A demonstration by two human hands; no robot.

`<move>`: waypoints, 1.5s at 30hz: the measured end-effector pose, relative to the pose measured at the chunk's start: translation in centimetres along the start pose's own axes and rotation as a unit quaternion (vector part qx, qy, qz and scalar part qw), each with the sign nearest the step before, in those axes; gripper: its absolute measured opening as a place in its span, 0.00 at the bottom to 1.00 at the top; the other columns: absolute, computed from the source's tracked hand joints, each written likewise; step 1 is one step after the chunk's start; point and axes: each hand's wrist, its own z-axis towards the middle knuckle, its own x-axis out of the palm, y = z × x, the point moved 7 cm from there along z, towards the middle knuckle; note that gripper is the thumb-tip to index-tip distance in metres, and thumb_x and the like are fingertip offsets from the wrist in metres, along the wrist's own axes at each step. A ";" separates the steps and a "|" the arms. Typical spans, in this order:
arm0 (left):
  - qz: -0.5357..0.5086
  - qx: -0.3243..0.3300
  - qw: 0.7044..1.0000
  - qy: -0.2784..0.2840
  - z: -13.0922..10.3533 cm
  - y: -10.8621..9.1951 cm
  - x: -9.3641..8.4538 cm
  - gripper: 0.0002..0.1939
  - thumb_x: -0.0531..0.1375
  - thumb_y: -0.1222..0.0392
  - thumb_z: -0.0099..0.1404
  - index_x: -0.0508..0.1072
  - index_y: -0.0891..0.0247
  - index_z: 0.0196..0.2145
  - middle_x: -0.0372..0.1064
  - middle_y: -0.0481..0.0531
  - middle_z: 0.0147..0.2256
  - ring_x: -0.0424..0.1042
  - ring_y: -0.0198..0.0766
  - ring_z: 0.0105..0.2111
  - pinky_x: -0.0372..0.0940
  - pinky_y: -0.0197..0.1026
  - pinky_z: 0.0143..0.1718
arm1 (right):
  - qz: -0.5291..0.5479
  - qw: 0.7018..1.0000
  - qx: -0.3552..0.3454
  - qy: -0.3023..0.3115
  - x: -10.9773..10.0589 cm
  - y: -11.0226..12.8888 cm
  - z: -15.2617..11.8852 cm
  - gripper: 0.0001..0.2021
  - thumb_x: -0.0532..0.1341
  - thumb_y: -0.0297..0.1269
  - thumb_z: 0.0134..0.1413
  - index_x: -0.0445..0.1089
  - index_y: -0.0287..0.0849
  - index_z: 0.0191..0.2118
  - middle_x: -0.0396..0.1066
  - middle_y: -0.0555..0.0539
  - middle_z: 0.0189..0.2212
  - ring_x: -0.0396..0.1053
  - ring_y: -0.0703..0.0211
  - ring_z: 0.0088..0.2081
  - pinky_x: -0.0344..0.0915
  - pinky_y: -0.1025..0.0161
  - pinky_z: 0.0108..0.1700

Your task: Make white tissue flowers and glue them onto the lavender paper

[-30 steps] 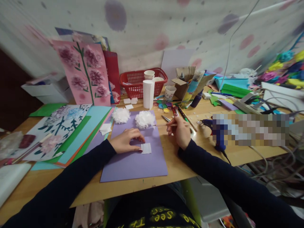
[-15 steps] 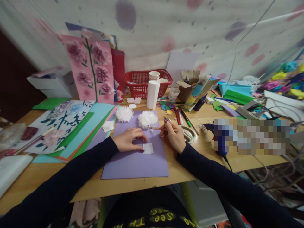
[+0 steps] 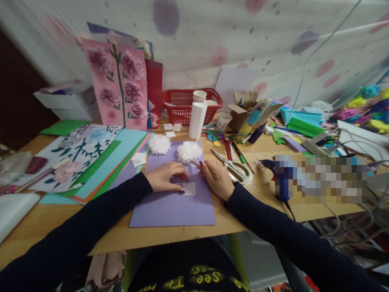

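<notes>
A purple sheet [image 3: 170, 211] lies on the table in front of me. My left hand [image 3: 167, 177] rests on it, thumb and fingers apart, with the thumb touching the left edge of a small white paper square [image 3: 189, 189]. Between the fingertips of my right hand [image 3: 216, 178] is a thin wooden stick [image 3: 194, 163], its tip just under a fluffy white paper flower [image 3: 190, 152]. Another white paper flower [image 3: 159, 144] sits to the left, at the sheet's far edge. Scissors [image 3: 232, 165] lie beside my right hand, blades partly spread.
Behind the flowers stand a white roll [image 3: 197, 121], a red basket [image 3: 176, 106] and a paper cup [image 3: 223, 121]. Pens [image 3: 238, 151] and a blue glue gun [image 3: 283, 178] lie to the right. Coloured sheets [image 3: 121, 156] and white paper squares [image 3: 139, 159] are on the left.
My right hand has moved left with the stick, uncovering more of the scissors. My left hand stays by the paper square. The view has shifted slightly.
</notes>
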 end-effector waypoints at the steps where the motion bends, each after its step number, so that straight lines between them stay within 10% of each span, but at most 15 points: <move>1: -0.004 0.007 1.000 0.000 0.1 0.0 0.0 0.14 0.65 0.53 0.57 0.72 0.63 0.39 0.67 0.52 0.36 0.67 0.40 0.40 0.59 0.43 0.44 | -0.030 0.999 -0.018 0.011 0.2 0.3 0.1 0.17 0.46 0.42 0.66 0.63 0.43 0.29 0.66 0.49 0.23 0.63 0.63 0.24 0.56 0.66 0.30; 10: -0.004 0.025 1.000 0.002 0.3 0.1 0.0 0.16 0.64 0.52 0.58 0.71 0.65 0.39 0.66 0.52 0.35 0.66 0.40 0.38 0.60 0.42 0.43 | -0.123 0.990 -0.063 0.035 0.7 2.1 1.0 0.15 0.47 0.35 0.64 0.58 0.43 0.25 0.63 0.50 0.21 0.59 0.63 0.23 0.51 0.66 0.28; 19: -0.010 0.009 1.000 -0.001 0.3 0.4 -0.1 0.16 0.65 0.51 0.57 0.72 0.64 0.39 0.66 0.51 0.35 0.66 0.40 0.38 0.60 0.42 0.43 | 0.177 0.974 0.111 -0.088 -0.3 -1.8 0.1 0.21 0.51 0.51 0.62 0.69 0.42 0.27 0.71 0.49 0.20 0.67 0.63 0.20 0.63 0.66 0.24; 27: -0.051 -0.025 0.998 -0.017 0.3 0.2 -0.2 0.17 0.67 0.54 0.53 0.71 0.65 0.39 0.68 0.52 0.35 0.67 0.39 0.37 0.61 0.43 0.42 | 0.259 0.946 0.123 -0.152 -2.5 -1.3 -0.9 0.25 0.53 0.53 0.60 0.68 0.41 0.19 0.65 0.51 0.11 0.61 0.66 0.12 0.58 0.67 0.16; 37: -0.048 -0.118 0.966 -0.225 -4.4 1.1 -9.5 0.11 0.62 0.55 0.57 0.74 0.65 0.34 0.71 0.48 0.27 0.69 0.33 0.29 0.62 0.37 0.35 | 0.253 0.962 0.058 -0.083 -2.8 0.9 -1.4 0.27 0.56 0.45 0.61 0.57 0.42 0.12 0.55 0.54 0.09 0.55 0.69 0.13 0.51 0.68 0.17; 45: -0.057 -0.186 0.944 -0.266 -5.1 2.6 -9.8 0.13 0.61 0.51 0.56 0.73 0.65 0.30 0.60 0.41 0.15 0.62 0.30 0.16 0.60 0.35 0.26 | 0.129 0.991 -0.001 0.018 -1.3 2.5 -0.8 0.26 0.53 0.43 0.62 0.55 0.41 0.13 0.53 0.54 0.10 0.51 0.70 0.14 0.48 0.67 0.19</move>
